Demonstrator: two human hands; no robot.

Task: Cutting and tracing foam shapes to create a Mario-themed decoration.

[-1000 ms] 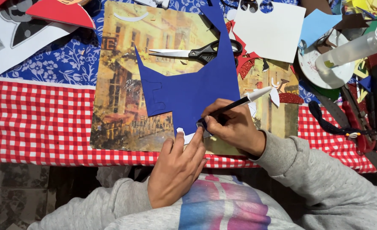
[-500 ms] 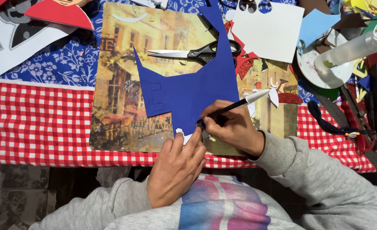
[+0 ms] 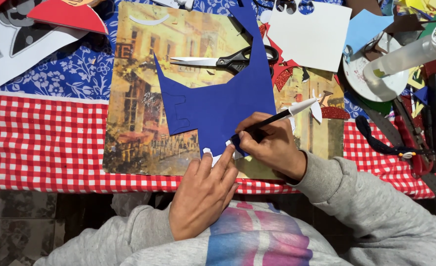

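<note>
Your right hand (image 3: 269, 145) is gripping a black pen (image 3: 272, 119) on the blue paper cutout (image 3: 218, 106); your left hand (image 3: 203, 194) is pressing flat, seemingly on its lower edge.

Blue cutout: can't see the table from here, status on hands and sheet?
Right hand gripping black pen, tip on blue cutout. Left hand pinning its lower edge, small white template under the fingers. Scissors lie above, clear.
</note>
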